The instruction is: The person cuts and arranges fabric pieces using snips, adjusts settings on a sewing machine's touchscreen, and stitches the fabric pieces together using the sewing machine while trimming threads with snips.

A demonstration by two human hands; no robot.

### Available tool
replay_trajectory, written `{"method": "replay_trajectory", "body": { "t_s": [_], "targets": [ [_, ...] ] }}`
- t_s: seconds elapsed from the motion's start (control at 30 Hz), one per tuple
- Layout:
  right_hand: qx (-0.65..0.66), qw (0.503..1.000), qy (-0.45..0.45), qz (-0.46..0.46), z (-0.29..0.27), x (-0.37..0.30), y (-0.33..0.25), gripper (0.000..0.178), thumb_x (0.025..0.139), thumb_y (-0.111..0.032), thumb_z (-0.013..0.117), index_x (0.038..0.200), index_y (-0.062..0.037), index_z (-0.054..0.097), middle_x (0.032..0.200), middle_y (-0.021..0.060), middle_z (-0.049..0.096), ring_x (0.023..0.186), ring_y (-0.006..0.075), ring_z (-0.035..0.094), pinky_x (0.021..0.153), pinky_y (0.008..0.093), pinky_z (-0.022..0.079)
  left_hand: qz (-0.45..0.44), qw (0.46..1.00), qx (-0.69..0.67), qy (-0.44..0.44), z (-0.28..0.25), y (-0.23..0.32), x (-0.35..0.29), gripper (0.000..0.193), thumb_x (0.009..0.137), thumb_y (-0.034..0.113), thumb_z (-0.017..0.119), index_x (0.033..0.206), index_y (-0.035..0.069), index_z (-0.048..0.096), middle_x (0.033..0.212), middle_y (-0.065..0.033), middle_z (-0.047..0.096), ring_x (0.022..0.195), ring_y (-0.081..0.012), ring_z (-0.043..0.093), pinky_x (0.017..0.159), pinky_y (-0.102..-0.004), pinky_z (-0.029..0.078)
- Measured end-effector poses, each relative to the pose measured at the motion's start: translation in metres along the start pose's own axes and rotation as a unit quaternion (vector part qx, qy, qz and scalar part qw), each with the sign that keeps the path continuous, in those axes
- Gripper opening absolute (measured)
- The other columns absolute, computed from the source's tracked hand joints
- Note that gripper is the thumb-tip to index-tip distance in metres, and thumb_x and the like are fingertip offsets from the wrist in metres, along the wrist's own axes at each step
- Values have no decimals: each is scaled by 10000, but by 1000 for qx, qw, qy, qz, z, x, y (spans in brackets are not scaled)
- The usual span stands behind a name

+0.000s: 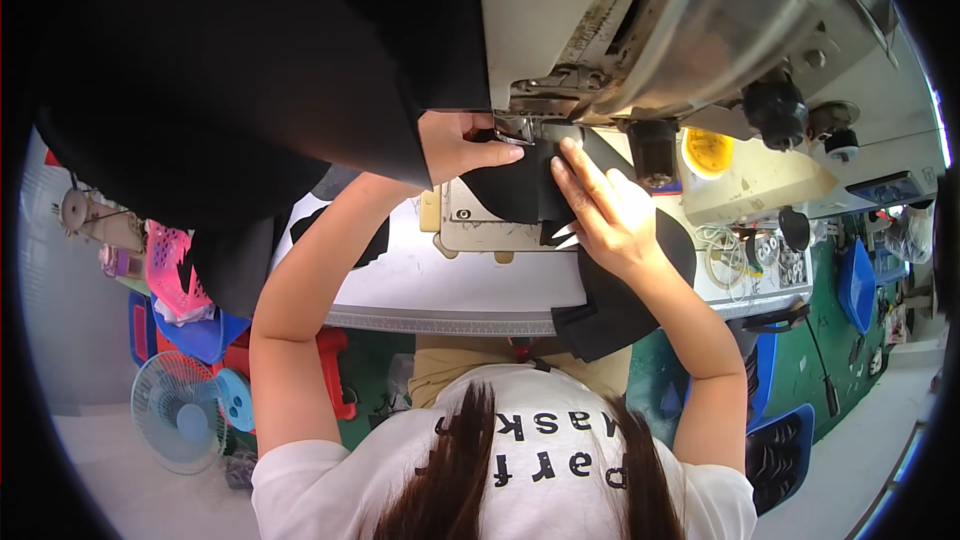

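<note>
Black fabric [510, 185] lies under the presser foot [515, 127] of a sewing machine [720, 30]. My left hand [465, 147] is beside the foot, thumb and fingers closed at the fabric's edge; a dark panel in front covers part of it. To the right of the foot, my right hand [610, 210] presses the fabric with its index and middle fingers stretched forward. Two pale pointed tips of a metal tool [567, 236] stick out from under its palm; the rest of the tool is hidden. More black fabric [625, 305] hangs over the table edge below my right wrist.
A ruler strip [450, 324] edges the white table [400, 285]. Another black piece [370, 245] lies by my left forearm. Large black material [230, 70] fills the upper left. A yellow round dish [707, 153] sits right of the machine. A fan [185, 410] stands at lower left.
</note>
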State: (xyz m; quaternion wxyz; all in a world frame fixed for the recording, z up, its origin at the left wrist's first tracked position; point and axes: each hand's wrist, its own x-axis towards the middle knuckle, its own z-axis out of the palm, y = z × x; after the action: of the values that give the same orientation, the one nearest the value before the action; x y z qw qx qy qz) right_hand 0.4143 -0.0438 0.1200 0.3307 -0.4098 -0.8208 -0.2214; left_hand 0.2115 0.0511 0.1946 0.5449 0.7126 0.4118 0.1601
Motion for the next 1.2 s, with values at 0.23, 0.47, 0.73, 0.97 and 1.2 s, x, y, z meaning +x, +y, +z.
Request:
{"method": "replay_trajectory", "body": {
  "t_s": [0.23,0.47,0.73,0.97,1.2],
  "targets": [
    [13,997,69,30,7,0,-6,644,475,7,582,1118,38,607,1207,187,575,530,176,506,505,261,433,63,996,-56,28,0,-8,0,446,769,242,729,1103,-27,606,927,-27,634,848,-82,532,795,-220,408],
    [14,996,66,49,6,2,-12,626,509,-106,610,1125,10,612,900,65,602,589,174,507,523,281,427,8,999,44,23,-8,-17,11,413,795,265,688,1116,13,622,1002,-34,647,922,-89,553,850,-211,403],
    [12,996,72,60,9,2,-15,641,500,-97,618,1131,15,610,840,65,586,583,174,507,522,280,425,43,999,27,-10,-13,-26,17,488,794,385,671,1180,93,609,1005,-30,661,903,-104,576,832,-206,411],
    [17,995,52,80,8,1,-17,668,503,-71,623,1165,9,595,879,82,611,621,192,552,555,289,459,-19,999,50,-5,-9,2,5,477,799,293,697,1182,31,587,1078,-53,632,997,-131,537,907,-249,386],
    [50,994,47,81,1,7,-11,672,500,16,592,1172,2,587,1185,148,591,857,247,647,694,302,529,25,996,89,-3,-14,-22,27,468,782,285,715,1169,48,598,1116,-88,629,1018,-168,542,914,-296,402]
  ]
}}
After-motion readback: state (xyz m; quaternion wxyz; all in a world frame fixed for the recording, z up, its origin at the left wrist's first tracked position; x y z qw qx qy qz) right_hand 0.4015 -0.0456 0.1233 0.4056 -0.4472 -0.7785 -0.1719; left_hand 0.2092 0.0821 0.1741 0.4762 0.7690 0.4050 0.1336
